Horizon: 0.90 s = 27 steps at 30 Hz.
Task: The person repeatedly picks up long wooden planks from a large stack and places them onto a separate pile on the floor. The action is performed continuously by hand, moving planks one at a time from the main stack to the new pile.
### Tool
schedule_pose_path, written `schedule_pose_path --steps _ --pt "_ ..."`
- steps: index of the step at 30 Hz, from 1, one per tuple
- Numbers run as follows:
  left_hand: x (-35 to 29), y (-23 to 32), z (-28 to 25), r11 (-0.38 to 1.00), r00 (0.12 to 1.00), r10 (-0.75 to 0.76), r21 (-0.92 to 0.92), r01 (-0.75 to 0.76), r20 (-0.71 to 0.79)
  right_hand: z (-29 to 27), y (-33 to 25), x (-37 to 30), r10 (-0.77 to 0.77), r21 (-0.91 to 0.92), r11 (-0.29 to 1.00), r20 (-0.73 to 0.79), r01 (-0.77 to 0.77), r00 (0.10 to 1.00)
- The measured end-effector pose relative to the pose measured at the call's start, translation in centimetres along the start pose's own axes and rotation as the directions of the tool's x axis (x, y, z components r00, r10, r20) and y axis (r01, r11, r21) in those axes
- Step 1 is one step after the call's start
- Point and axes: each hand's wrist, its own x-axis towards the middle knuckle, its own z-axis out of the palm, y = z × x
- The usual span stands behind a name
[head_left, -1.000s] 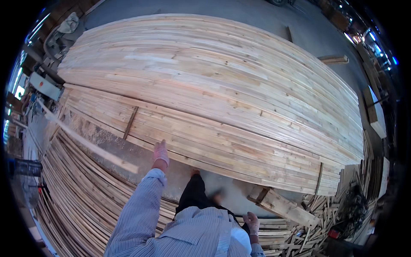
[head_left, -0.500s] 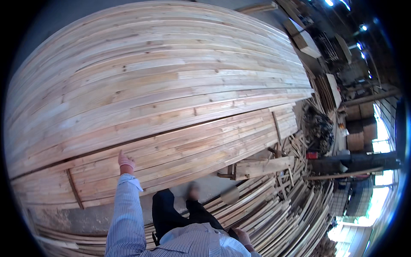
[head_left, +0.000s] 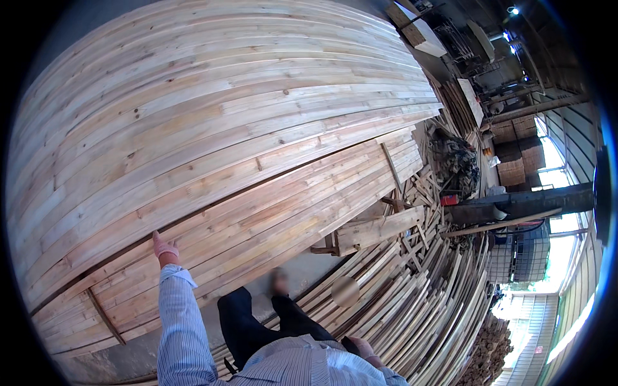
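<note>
My left hand (head_left: 167,248) is stretched out over a lower layer of pale planks (head_left: 277,215), with its index finger extended. The fingertip is at the dark gap beside a broad, higher layer of planks (head_left: 244,119); whether it touches the wood I cannot tell. Nothing shows in that hand. My right hand (head_left: 365,350) is low beside my body, partly behind my striped shirt. Next to it is a dark shape that I cannot make out, and its fingers are hidden.
Thin cross strips (head_left: 104,315) lie over the lower planks. A short thick board (head_left: 381,231) stands off their near edge. Long loose strips (head_left: 412,315) cover the floor to the right. A dark beam (head_left: 528,203) is further right.
My left hand has moved over the lower planks toward the dark gap, index finger still extended. The whole view has turned, and the planks slope more steeply across it.
</note>
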Motion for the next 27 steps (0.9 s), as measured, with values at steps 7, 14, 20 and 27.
schedule_pose_path --steps 7,14,20,27 --pt "-2.6 -2.3 -1.7 0.998 0.989 0.028 0.051 -0.021 -0.146 3.5 6.7 2.0 0.246 0.547 0.810 0.012 -0.212 0.969" --pt "-4.5 -4.3 -6.4 0.976 0.971 -0.055 0.190 0.101 -0.235 0.4 -0.8 -0.2 0.154 0.393 0.906 0.044 -0.158 0.987" --pt "-5.0 -7.5 -11.3 0.985 0.984 0.055 0.172 -0.026 -0.170 3.0 7.2 3.4 0.026 0.388 0.922 -0.012 -0.019 1.000" --pt "-14.8 -13.0 -17.6 0.987 0.998 0.041 0.153 -0.048 0.047 -4.5 5.0 6.0 -0.242 0.018 0.969 -0.137 0.246 0.961"
